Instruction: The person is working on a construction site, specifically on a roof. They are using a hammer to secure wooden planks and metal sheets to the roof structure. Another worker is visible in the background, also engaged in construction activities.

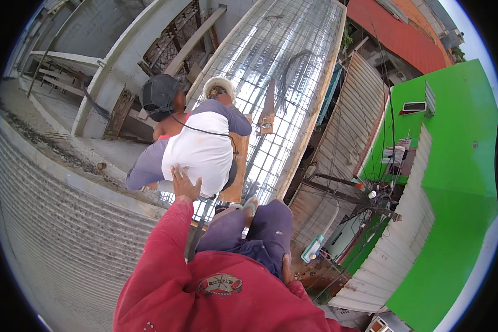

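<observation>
My left hand point(186, 183) lies with fingers spread against the lower back of a crouching co-worker point(199, 149) in a white shirt with grey sleeves. Beside my right thigh is my right hand point(286, 269), seen nearly edge-on, its visible fingers stretched along the dark trousers point(268, 227); it seems to hold nothing. The co-worker wears dark headgear point(160, 97) with a black cable down the back. Past the co-worker's shoulder, one of their hands reaches to a white bucket point(207, 88) with brownish, lumpy contents.
A steel rebar grid point(282, 155) covers shiny metal decking, bordered by a pale edge point(310, 133). A wooden board point(238, 171) lies beside the co-worker. At left are corrugated roofing point(55, 188) and a concrete frame point(88, 105). Tangled wires point(371, 205) hang below, near a green wall point(459, 166).
</observation>
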The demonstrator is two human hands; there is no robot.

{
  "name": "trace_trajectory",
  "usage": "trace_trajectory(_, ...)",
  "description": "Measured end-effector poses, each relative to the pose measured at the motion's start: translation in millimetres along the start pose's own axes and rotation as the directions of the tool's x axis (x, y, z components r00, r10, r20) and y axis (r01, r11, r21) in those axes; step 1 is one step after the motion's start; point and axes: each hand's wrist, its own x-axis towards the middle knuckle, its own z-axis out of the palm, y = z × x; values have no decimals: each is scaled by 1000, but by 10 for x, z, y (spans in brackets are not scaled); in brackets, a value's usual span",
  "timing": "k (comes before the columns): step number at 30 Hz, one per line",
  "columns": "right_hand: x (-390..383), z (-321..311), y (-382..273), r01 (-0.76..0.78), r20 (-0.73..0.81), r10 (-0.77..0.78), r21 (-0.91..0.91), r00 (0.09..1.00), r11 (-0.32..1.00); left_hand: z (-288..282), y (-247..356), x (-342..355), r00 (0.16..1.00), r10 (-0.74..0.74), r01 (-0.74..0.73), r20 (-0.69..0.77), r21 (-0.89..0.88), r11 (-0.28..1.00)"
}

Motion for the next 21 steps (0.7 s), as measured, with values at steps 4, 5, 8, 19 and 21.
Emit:
trace_trajectory(4, 639, -471, -357, -5, 111, 21, -137, 994, 991, -9, 368, 205, 963, -263, 244, -51, -239, 940)
trace_trajectory(5, 809, -571, -431, -4, 143, 30, -179, 989, 984, -54, 512, 314, 935, -352, 323, -45, -304, 896)
trace_trajectory(8, 1566, -816, -752, 51, 244, 21, -284, 970, 958, 58, 589, 385, 882, -470, 435, -45, -306, 846)
trace_trajectory(19, 4046, -1512, -2698, 353, 528, -65, -467, 847, 811, 270, 566, 591, 447, -886, 869, 122, -293, 399)
trace_trajectory(21, 4343, -1510, -3019, 396, 555, -83, -472, 827, 788, 493, 702, 481, 381, -899, 900, 215, -309, 308)
